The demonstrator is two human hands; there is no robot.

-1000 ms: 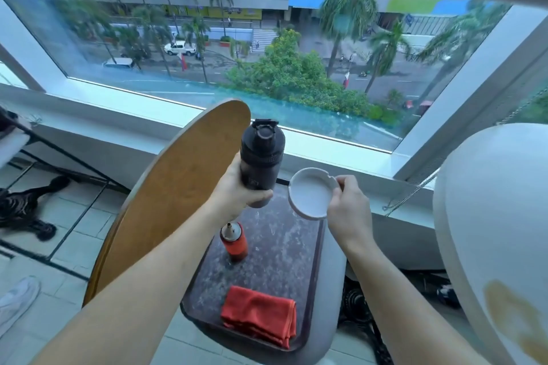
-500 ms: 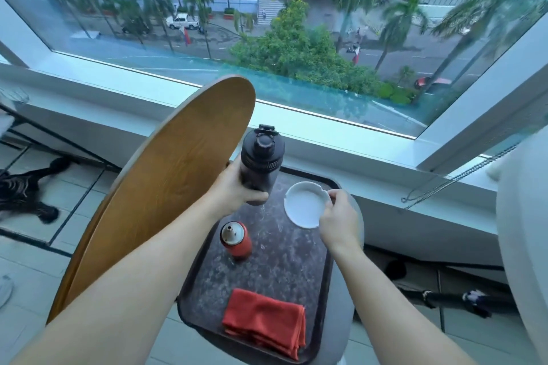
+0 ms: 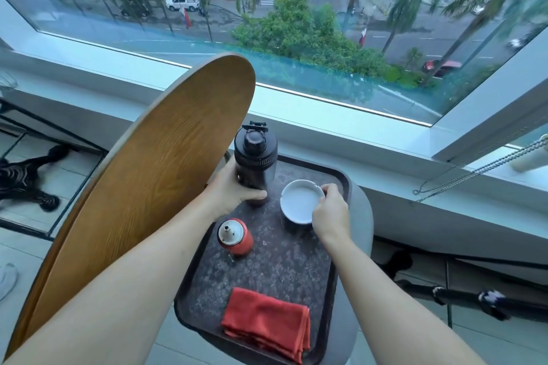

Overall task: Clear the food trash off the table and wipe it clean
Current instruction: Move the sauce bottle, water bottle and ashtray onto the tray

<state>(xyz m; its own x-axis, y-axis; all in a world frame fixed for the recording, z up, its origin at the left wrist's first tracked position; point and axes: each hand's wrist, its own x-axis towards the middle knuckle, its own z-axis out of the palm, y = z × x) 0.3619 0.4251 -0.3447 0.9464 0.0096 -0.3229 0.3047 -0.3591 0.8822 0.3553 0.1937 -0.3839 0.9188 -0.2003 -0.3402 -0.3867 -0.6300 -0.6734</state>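
At frame left the tilted wooden table (image 3: 142, 187) leans just beside your left hand (image 3: 234, 194), whose fingers wrap the black bottle (image 3: 255, 161) standing at the tray's (image 3: 189, 302) far end. Right of it, your right hand (image 3: 330, 212) pinches the white dish (image 3: 298, 201) by its rim. The dish could tip if you let go unevenly; the red cloth (image 3: 267, 323) waits at lower centre.

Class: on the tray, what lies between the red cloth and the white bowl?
Nothing: in the head view, only bare speckled tray separates the cloth from the bowl.
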